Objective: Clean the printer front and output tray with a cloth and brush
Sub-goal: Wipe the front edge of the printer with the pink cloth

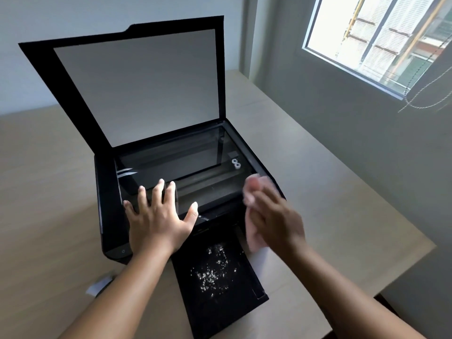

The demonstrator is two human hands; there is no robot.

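Black printer (107,204) on table (49,192), scanner lid (137,86) up. Output tray (239,302) extended at the front, white crumbs (212,270) on it. Left hand (156,221) spread flat on glass. Right hand (276,221), blurred, grips pink cloth (254,189) at printer's front-right edge.

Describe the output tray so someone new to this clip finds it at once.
Start at the black printer on the wooden table, its lid raised. The output tray is the flat black panel jutting from its front toward the camera. It alone carries scattered white crumbs.
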